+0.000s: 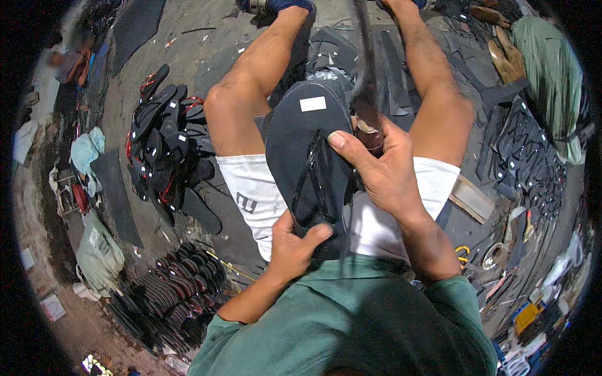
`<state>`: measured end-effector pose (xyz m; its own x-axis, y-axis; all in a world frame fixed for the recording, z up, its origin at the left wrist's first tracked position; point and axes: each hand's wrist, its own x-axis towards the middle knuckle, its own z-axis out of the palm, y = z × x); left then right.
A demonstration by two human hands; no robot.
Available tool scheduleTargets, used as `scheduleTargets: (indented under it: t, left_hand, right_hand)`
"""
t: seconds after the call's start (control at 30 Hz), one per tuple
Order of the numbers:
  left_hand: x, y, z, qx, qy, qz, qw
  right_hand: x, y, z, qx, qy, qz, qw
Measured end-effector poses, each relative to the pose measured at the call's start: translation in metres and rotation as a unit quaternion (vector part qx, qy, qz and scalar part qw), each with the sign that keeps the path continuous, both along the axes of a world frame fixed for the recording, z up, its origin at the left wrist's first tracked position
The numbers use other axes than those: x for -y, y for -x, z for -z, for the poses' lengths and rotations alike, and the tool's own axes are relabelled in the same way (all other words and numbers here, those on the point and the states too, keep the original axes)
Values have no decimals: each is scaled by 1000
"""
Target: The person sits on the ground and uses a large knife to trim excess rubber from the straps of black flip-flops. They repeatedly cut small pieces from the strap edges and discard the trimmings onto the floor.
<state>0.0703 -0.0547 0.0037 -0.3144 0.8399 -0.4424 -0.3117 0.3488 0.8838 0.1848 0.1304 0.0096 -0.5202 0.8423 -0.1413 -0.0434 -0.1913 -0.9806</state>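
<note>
A black flip-flop (pixel 295 135) with a white sticker near its toe end lies sole-down above my lap, toe pointing away from me. My left hand (pixel 293 246) grips its heel end, thumb pressed on the footbed and fingers underneath. My right hand (pixel 382 164) is closed around the brown handle (pixel 369 133) of a long dark knife-like tool (pixel 364 69), which reaches up and away between my legs. The right thumb rests on the flip-flop's edge beside the glossy black strap (pixel 318 182). The tool's far end runs out of view.
On the left lies a heap of black flip-flops (pixel 166 135), some with red straps. Rows of stacked flip-flops (pixel 179 282) stand lower left. More black pieces (pixel 530 150) are piled at right, near a green sack (pixel 545 75). A wooden block (pixel 471 197) sits by my right thigh.
</note>
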Motion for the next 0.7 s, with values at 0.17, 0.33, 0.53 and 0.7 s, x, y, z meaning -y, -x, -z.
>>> scheduleTargets:
  t: [0.17, 0.33, 0.53, 0.7]
  left_hand:
    - [-52, 59, -27, -1, -163, -84, 983]
    - [-75, 82, -33, 154, -27, -22, 988]
    - [-40, 76, 10, 353, 7, -142, 925]
    - [-52, 69, 9, 362, 33, -134, 922]
  right_hand:
    - [4, -6, -8, -5, -17, -107, 994]
    - [37, -2, -5, -5, -194, -26, 981]
    - [89, -76, 27, 131, -258, -138, 947]
    - [107, -107, 30, 179, -258, -97, 944]
